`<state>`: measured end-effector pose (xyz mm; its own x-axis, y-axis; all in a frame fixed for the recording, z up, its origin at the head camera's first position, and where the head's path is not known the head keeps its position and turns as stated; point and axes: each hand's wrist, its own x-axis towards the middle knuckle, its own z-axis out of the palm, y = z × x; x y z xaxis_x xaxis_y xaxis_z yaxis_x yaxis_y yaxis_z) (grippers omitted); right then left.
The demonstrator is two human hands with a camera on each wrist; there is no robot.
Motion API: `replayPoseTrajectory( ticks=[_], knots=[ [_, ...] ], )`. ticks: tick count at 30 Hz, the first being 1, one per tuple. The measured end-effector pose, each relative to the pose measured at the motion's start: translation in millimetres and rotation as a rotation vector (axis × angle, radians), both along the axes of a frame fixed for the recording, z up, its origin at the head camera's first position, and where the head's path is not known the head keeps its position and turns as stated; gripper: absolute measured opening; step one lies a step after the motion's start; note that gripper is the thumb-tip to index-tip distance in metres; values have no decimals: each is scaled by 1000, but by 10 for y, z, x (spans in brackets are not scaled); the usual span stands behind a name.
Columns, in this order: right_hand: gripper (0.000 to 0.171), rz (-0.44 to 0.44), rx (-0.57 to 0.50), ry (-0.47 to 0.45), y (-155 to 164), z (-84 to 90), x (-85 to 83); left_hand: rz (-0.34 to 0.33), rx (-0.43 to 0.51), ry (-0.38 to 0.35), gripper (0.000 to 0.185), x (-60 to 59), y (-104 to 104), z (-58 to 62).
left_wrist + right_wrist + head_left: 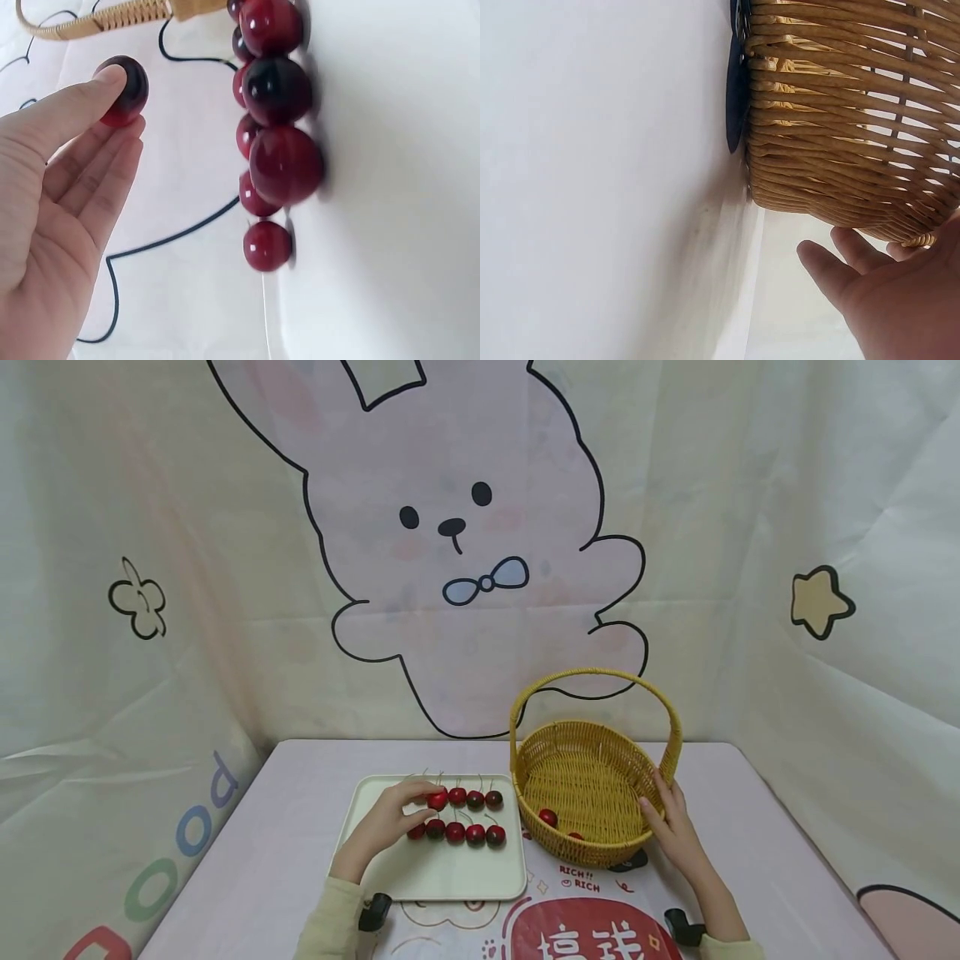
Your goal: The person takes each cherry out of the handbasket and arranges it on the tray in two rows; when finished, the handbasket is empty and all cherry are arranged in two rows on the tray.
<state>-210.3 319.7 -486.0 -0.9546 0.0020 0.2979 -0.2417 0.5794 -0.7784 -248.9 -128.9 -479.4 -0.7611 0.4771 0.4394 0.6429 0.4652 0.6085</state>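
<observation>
My left hand (390, 820) is over the cream tray (450, 885), and its thumb and fingertips pinch a dark red cherry (133, 94). Two rows of cherries with thin stems lie on the tray, a back row (476, 800) and a front row (455, 832). To the right of the tray stands a yellow-brown wicker basket (600, 797) with a tall arched handle. My right hand (675, 827) grips its right rim, thumb at the inner side and fingers outside. Inside the basket, a cherry (548, 817) lies near the front left, with part of another (575, 836) beside it.
A printed mat (592, 935) with red lettering covers the table's front middle. Beneath the basket's front right edge shows a flat dark piece (737, 105). A cloth backdrop (712, 635) with a cartoon figure hangs behind the white table (247, 860).
</observation>
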Motion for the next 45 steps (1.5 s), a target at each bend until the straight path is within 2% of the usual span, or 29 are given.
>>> replayPoseTrajectory(
  ticks=[2,6,9,16,20,23,28,38,45],
  knots=[
    [61,3,-12,-4,-37,56,40,31,-14,-20,34,5,-70,-5],
    [61,3,3,5,15,-71,-15,69,-40,-60,33,8,-214,-25],
    [62,0,16,9,81,-192,-89,66,-44,-77,31,-2,-311,-51],
    [63,-11,18,18,93,-197,-99,101,-94,-124,27,-7,-479,-122],
    [63,-9,14,14,101,-209,-101,104,-106,-182,24,-26,-545,-169],
    [63,-9,16,8,106,-219,-102,98,-104,-225,24,-50,-577,-205],
    [63,-10,17,10,109,-218,-110,87,-93,-254,26,-72,-600,-246],
    [63,0,14,11,110,-220,-103,101,-70,-310,24,-48,-609,-264],
    [62,-4,19,21,118,-228,-109,92,-103,-309,23,-42,-608,-244]
  ],
)
